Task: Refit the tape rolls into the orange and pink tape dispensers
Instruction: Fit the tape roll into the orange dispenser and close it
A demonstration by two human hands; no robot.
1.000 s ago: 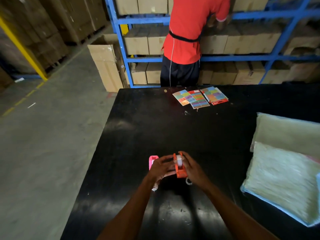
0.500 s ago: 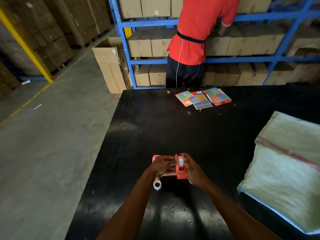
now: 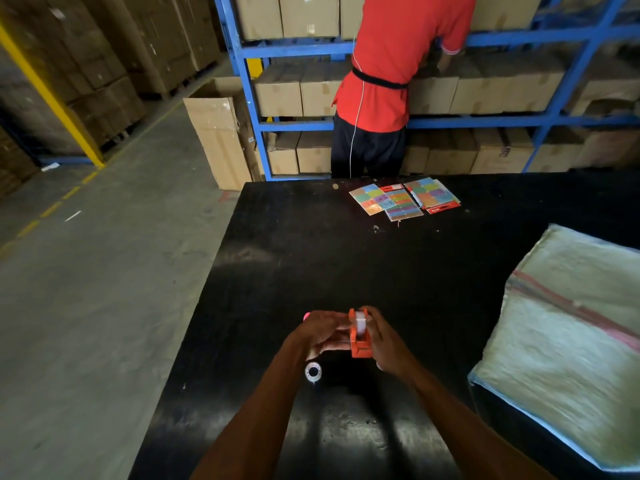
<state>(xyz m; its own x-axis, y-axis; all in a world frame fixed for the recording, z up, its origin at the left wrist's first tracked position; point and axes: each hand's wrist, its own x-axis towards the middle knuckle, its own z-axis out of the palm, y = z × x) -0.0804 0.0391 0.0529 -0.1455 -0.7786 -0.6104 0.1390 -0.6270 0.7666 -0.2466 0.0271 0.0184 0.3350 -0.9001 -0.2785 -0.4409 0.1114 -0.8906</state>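
Both hands meet on the orange tape dispenser [image 3: 360,342] above the black table [image 3: 311,258]: the left hand [image 3: 320,332] clasps its left side, the right hand [image 3: 384,341] its right, with a tape roll [image 3: 361,322] seated in its top. A loose tape roll [image 3: 313,371] lies just left and nearer than the dispenser, well inside the table's left edge, and the pink tape dispenser [image 3: 307,316] peeks out beyond the left hand. Bare tabletop stretches beyond the dispenser to the coloured cards [image 3: 403,200] at the far edge, while a woven sack [image 3: 568,341] crowds its right side.

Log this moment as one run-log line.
both hands on orange dispenser | roll seated in it | spare roll on table | pink dispenser mostly hidden
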